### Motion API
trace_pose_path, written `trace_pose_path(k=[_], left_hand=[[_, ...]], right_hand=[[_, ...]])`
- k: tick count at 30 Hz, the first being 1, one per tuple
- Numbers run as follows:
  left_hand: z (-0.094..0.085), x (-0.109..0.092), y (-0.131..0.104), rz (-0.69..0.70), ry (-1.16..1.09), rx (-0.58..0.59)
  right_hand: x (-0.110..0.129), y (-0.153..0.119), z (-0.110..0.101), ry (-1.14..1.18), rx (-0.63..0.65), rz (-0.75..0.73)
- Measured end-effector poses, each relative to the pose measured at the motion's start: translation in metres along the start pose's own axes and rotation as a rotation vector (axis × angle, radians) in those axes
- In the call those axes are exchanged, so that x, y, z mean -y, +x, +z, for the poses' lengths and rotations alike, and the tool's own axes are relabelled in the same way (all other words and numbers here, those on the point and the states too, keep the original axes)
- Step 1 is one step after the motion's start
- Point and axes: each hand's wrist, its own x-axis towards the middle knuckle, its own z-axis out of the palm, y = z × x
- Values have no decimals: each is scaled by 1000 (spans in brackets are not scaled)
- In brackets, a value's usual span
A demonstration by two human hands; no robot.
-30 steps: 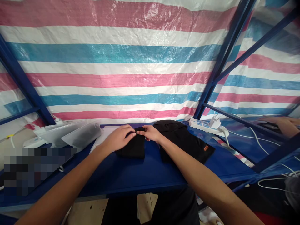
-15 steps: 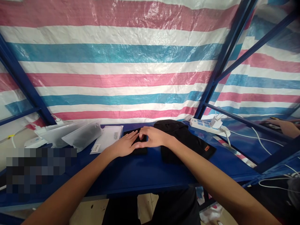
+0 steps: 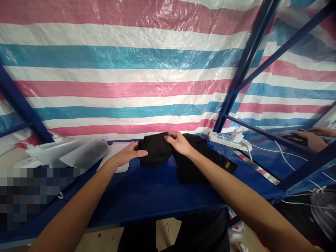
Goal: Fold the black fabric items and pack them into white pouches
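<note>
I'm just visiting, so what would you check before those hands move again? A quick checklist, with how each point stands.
1. Left hand gripping the black cloth bundle: ok, at its left edge.
2. Right hand gripping it: ok, at its upper right.
3. Bundle resting on the blue tabletop: cannot tell, it may be raised.
4. Bundle apart from the black cloth with orange lettering: cannot tell, they meet in this view.
5. Power strip away from both hands: ok, off to the right.

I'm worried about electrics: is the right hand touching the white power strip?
No, the right hand holds the edge of the black bundle, while the white power strip lies apart, farther right.
</note>
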Motion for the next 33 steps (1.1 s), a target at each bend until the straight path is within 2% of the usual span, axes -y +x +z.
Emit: trace_pose_path(k=[2,4,7,10,12,14,17,20,22,24,26,27,30,33], left_hand=[[6,2,5,11,-138,-91],[12,9,13,14,-267,-174],[20,25,22,-21,-369,-302],[23,37,22,-130,-352,-381],[24,39,18,-185,-345,-357],[25,38,13,-222,-340,-302],[26,39,10,-260,-290,-292],[27,45,11,-266,-235,-317],[28,49,12,-259,-241,-329],[28,50,14,-240,-283,-358],[27,48,14,-232,-346,-396],[27,45,14,-237,-382,-411],[27,36,12,-270,-486,-448],[27,25,7,-283,-515,-438]], right_hand=[[-1,16,2,221,-57,142],[-4,24,5,351,-26,275],[-12,21,6,434,170,449],[-26,9,7,471,345,500],[-39,3,10,455,326,497],[-53,2,15,395,209,486],[-63,1,19,133,76,387],[-52,-4,17,-243,15,79],[-37,-12,15,-359,49,-166],[-24,-19,15,-373,198,-335],[-18,-24,18,-407,346,-406],[-17,-25,19,-439,381,-418],[-24,-24,23,-533,386,-431],[-32,-21,22,-563,379,-427]])
